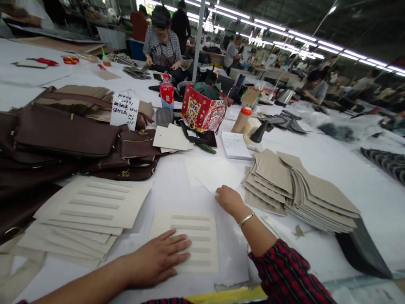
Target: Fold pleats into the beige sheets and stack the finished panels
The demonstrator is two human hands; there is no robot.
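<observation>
My left hand (163,257) lies flat with fingers spread on the left part of a cream sheet (203,237) that bears several grey strips. Farther forward, my right hand (231,201) has its fingers drawn together at the near corner of a plain white sheet (218,174); the fingertips are partly hidden. To the left of my left hand is a stack of similar cream sheets (97,203) with grey strips. A fanned pile of beige fabric-like panels (276,177) sits just right of my right hand.
Dark brown leather bags (68,132) are heaped on the left with a handwritten tag (124,110). A red patterned box (203,110), a bottle (167,92), a notepad (236,145) and a lidded jar (241,120) stand ahead. Across the table a person (163,42) works.
</observation>
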